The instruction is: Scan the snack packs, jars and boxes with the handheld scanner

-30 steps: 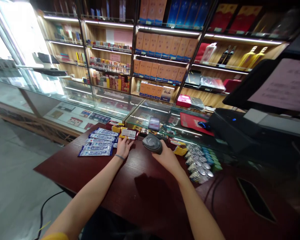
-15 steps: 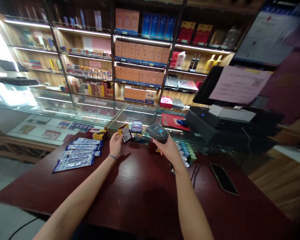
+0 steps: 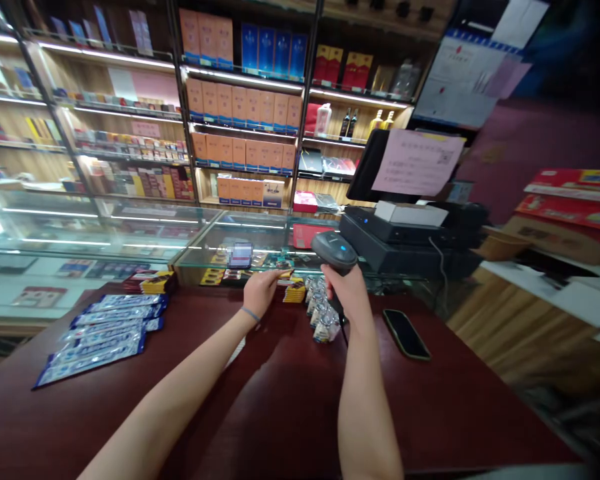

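My left hand [image 3: 259, 295] is closed at the stack of small yellow and dark red packets [image 3: 294, 291], its fingertips on a thin flat packet seen nearly edge-on. How far that packet rests on the stack, I cannot tell. A dark barcode scanner [image 3: 334, 248] with a blue light is gripped in my right hand [image 3: 350, 291], held up above the counter. Below and left of the scanner lie several clear-wrapped items with silvery tops [image 3: 321, 315]. Long blue-and-white packets [image 3: 100, 327] are spread on the left, in front of another yellow and red stack [image 3: 153, 282].
A phone [image 3: 407, 335] lies right of my right arm on the dark red counter [image 3: 285, 413]. Behind is a glass display case [image 3: 195, 243] with a small screen [image 3: 241, 255]. A monitor [image 3: 367, 167] and black cash-register box [image 3: 380, 243] stand at right.
My left hand has brought the yellow and red packet rightward to the stack; its barcode side no longer shows. The scanner stays in my right hand, and the view has swung right.
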Motion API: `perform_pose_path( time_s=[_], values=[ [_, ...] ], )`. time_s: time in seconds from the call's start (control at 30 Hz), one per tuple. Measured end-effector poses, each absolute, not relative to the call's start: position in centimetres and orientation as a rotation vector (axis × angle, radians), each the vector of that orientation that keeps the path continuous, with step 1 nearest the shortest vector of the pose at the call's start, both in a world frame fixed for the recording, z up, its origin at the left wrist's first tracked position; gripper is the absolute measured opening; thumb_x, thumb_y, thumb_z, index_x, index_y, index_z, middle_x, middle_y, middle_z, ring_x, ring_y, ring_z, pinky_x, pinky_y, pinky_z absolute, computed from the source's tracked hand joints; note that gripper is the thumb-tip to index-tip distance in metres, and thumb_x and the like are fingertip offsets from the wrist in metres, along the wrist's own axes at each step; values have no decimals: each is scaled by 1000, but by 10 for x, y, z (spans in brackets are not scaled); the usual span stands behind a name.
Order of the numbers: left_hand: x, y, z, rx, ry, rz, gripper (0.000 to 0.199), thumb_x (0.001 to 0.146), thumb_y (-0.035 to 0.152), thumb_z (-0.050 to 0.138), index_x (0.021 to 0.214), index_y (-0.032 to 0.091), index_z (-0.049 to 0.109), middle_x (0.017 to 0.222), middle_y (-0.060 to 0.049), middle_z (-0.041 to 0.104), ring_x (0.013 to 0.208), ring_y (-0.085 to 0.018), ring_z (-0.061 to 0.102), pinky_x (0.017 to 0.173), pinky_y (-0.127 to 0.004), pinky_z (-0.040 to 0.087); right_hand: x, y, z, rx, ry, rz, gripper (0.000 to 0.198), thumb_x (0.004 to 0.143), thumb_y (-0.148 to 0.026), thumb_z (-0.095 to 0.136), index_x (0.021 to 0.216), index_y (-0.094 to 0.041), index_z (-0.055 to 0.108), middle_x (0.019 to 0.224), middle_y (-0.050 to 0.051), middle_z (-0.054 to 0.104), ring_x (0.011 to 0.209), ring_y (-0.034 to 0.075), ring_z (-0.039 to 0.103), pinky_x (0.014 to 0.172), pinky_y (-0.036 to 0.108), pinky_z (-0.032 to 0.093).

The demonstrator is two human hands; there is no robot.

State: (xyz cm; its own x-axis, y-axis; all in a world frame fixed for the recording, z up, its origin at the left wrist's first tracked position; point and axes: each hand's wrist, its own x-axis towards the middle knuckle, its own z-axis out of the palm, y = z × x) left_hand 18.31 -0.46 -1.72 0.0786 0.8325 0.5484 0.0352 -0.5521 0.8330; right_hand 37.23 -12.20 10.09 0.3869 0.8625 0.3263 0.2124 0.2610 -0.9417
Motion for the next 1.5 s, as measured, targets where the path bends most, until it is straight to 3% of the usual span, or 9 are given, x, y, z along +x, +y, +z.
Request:
perform_pose_path(
  time_s=[0.23,0.47,0.67,0.8,1.0,1.2,1.37,1.5],
  values=[
    [218,-1,-41,2058,834,1282,25,76,12,71,91,31,79,102,-11,76,107,-31,67,110,-45,38,391,-129,103,-1170,-1054,608,26,77,-40,71,88,-25,53,46,-10,50,34,12,44,34,23,35],
    [234,2,-54,1999,811,1275,22,78,19,71,96,31,76,104,-11,76,115,-31,64,113,-43,34,398,-129,103,-1184,-1070,608,26,79,-41,70,82,-26,49,47,-9,51,33,11,44,34,24,37],
    [238,2,-63,2083,859,1284,35,72,13,73,103,31,75,119,-12,73,126,-35,58,123,-54,14,396,-129,104,-1193,-1063,623,24,79,-40,69,89,-25,53,46,-10,51,33,12,44,34,24,36],
    [238,2,-67,2098,871,1232,43,70,7,71,106,29,74,126,-14,70,132,-37,54,124,-56,9,393,-128,104,-1186,-1069,629,25,79,-39,70,87,-26,51,46,-10,50,33,12,44,34,23,35],
    [234,3,-60,2019,774,1297,53,69,9,73,117,31,71,130,-12,68,135,-35,51,124,-56,15,386,-128,105,-1147,-1069,613,24,79,-37,70,87,-25,51,46,-10,51,33,11,44,35,23,34],
    [193,6,-22,1818,704,1486,42,72,15,79,112,28,74,128,-12,69,136,-34,52,125,-53,24,371,-124,103,-1135,-1095,623,28,78,-42,73,75,-24,51,47,-8,51,35,10,45,37,23,36],
    [119,21,-3,2397,1079,1492,41,91,26,62,133,24,64,135,-12,64,131,-30,55,116,-52,39,343,-117,100,-1155,-1137,668,31,75,-46,75,77,-22,54,47,-8,53,35,11,45,37,23,36],
    [49,33,-5,2598,1402,1489,42,95,29,57,136,19,61,133,-15,63,126,-30,56,111,-47,44,315,-111,94,-1179,-1224,663,31,76,-48,73,75,-22,56,45,-8,52,36,11,46,40,23,39]
  ],
)
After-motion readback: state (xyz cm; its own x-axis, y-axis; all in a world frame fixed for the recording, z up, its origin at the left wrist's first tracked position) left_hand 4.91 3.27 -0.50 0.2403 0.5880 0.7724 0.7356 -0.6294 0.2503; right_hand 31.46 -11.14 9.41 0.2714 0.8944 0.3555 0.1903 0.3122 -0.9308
